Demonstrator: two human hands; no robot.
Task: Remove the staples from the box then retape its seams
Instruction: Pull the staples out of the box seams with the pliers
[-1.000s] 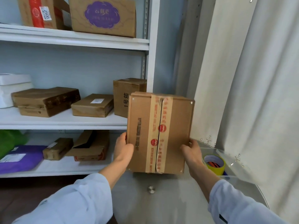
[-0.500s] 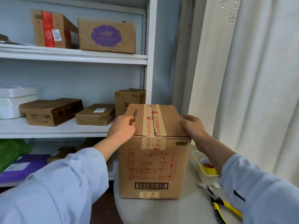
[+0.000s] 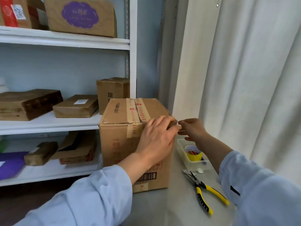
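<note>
Both hands have left the top edges and met at the box's (image 3: 130, 137) near top corner, at 3 o'clock on its lid. Left hand (image 3: 156, 141) lies flat, fingers straight, bracing the box on the tabletop (image 3: 171, 207). Right hand (image 3: 192, 129) pinches something thin, likely a staple. Bare fingertips could slip or get pricked; the pliers (image 3: 205, 191) lie unused at 5 o'clock.

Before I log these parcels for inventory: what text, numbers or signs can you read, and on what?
"2500": handwritten white sticker on the top-shelf carton.
"箱": small box on the middle shelf.
Barcode and red handling symbols: front of the box; digits unreadable.
Red print on the box's tape: blurred.
Purple label: too faint.
</note>
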